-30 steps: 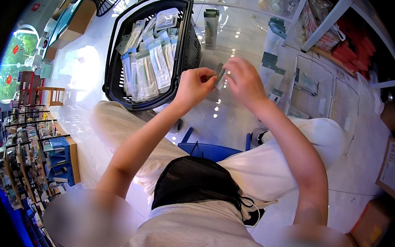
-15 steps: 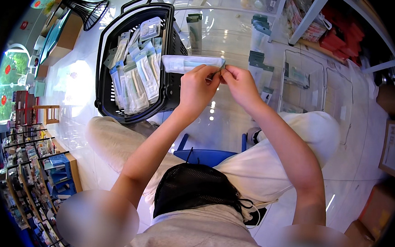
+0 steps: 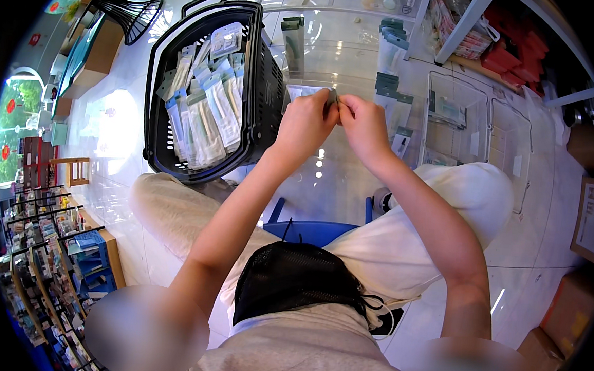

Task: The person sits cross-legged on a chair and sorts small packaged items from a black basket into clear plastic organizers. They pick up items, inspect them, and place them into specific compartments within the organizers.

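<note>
The left hand (image 3: 305,121) is seen closed, with its fingers curled and the fingertips pinched on the end of a small clear packet (image 3: 303,90). The right hand (image 3: 363,125) is also closed, and its fingertips are pressed on the same end of the packet, so that the two hands are touching each other at the fingertips. The packet is held flat between them; most of it is hidden behind the left hand, and only its pale left part is visible above the knuckles.

The black shopping basket (image 3: 265,92) is taken as the landmark. The packet and both hands are found just beside the right wall of the basket, slightly above the floor. Inside the basket many long clear packets with blue and white cards (image 3: 206,108) are laid in a loose pile. Further right of the basket, several clear plastic bins (image 3: 454,113) are placed on the glossy white floor (image 3: 338,181), and more packets with dark green headers (image 3: 388,86) are scattered between the bins and the hands. Below the basket, the knees of the seated person, in light trousers (image 3: 173,208), are seen.
</note>
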`<state>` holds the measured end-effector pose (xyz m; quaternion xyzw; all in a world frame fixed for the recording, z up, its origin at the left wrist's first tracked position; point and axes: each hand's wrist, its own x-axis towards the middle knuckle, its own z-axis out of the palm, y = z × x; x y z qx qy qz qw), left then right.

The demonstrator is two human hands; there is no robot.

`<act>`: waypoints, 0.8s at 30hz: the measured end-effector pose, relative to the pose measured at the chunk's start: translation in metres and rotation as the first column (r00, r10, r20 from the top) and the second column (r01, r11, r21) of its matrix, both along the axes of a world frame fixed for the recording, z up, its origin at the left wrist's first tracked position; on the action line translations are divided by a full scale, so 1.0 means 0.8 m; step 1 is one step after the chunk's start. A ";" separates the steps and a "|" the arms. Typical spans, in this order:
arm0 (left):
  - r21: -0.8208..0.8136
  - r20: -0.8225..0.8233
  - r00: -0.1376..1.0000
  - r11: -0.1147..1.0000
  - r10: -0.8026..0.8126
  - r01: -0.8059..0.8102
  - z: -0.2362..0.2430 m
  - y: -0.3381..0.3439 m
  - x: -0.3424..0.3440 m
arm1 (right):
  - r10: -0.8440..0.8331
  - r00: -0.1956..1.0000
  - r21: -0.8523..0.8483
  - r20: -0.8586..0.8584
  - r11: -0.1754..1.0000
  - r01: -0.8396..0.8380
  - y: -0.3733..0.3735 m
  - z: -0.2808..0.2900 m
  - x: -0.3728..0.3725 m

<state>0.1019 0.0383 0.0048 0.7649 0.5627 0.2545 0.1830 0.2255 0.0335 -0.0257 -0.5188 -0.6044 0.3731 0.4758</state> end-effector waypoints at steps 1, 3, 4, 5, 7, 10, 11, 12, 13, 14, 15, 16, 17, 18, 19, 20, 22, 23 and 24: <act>-0.052 0.036 0.999 0.998 -0.031 0.033 -0.004 0.002 -0.003 | -0.002 1.000 0.004 0.000 1.000 0.002 0.000 -0.002 -0.001; -0.099 0.050 0.996 0.992 -0.080 0.084 -0.007 0.006 -0.012 | 0.035 0.994 -0.079 -0.100 0.996 -0.043 0.000 -0.009 -0.003; -0.122 0.058 0.993 0.986 -0.105 0.111 -0.008 0.006 -0.014 | 0.048 0.987 -0.119 -0.151 0.991 -0.067 0.000 -0.011 -0.003; -0.113 0.057 0.992 0.986 -0.115 0.121 -0.008 0.006 -0.016 | 0.054 0.986 -0.142 -0.159 0.987 -0.077 -0.001 -0.012 -0.003; -0.101 0.051 0.990 0.986 -0.131 0.136 -0.007 0.003 -0.019 | 0.066 0.981 -0.192 -0.182 0.976 -0.101 -0.004 -0.006 -0.004; -0.079 0.115 0.981 0.983 -0.155 0.165 -0.012 0.001 -0.025 | 0.069 0.965 -0.251 -0.255 0.958 -0.135 -0.006 -0.002 -0.009; -0.049 0.090 0.981 0.983 -0.173 0.178 -0.013 0.000 -0.028 | 0.062 0.959 -0.274 -0.275 0.951 -0.140 -0.006 -0.001 -0.011; -0.020 0.066 0.979 0.981 -0.192 0.194 -0.014 0.000 -0.028 | 0.053 0.954 -0.297 -0.295 0.944 -0.144 -0.007 0.000 -0.011; 0.009 0.041 0.977 0.978 -0.210 0.210 -0.015 -0.001 -0.029 | 0.042 0.948 -0.320 -0.314 0.936 -0.148 -0.008 0.000 -0.011; -0.017 0.061 0.979 0.981 -0.193 0.194 -0.015 -0.002 -0.029 | 0.039 0.952 -0.324 -0.304 0.935 -0.141 -0.008 0.002 -0.012; -0.045 0.081 0.981 0.983 -0.175 0.179 -0.014 -0.003 -0.028 | 0.033 0.956 -0.330 -0.293 0.934 -0.134 -0.008 0.004 -0.012; -0.073 0.100 0.982 0.984 -0.157 0.165 -0.015 -0.004 -0.028 | 0.028 0.959 -0.335 -0.282 0.934 -0.126 -0.009 0.004 -0.012; -0.074 0.115 0.982 0.985 -0.150 0.159 -0.017 -0.005 -0.028 | 0.018 0.957 -0.334 -0.291 0.935 -0.119 -0.009 0.003 -0.013; -0.073 0.129 0.982 0.986 -0.140 0.150 -0.019 -0.005 -0.028 | 0.010 0.954 -0.331 -0.300 0.937 -0.114 -0.010 0.003 -0.014; -0.072 0.144 0.981 0.987 -0.130 0.142 -0.020 -0.005 -0.029 | 0.003 0.951 -0.327 -0.309 0.939 -0.109 -0.010 0.002 -0.015; -0.054 0.139 0.981 0.988 -0.136 0.144 -0.022 -0.005 -0.029 | 0.001 0.955 -0.321 -0.298 0.942 -0.101 -0.010 0.001 -0.015; -0.018 0.128 0.981 0.988 -0.148 0.151 -0.024 -0.005 -0.029 | -0.006 0.961 -0.309 -0.277 0.947 -0.083 -0.009 -0.002 -0.016; -0.005 0.122 0.983 0.990 -0.136 0.138 -0.024 -0.006 -0.029 | 0.003 0.966 -0.292 -0.258 0.953 -0.081 -0.009 -0.002 -0.016; 0.009 0.117 0.985 0.992 -0.125 0.125 -0.025 -0.007 -0.027 | 0.012 0.971 -0.275 -0.238 0.958 -0.079 -0.008 -0.003 -0.016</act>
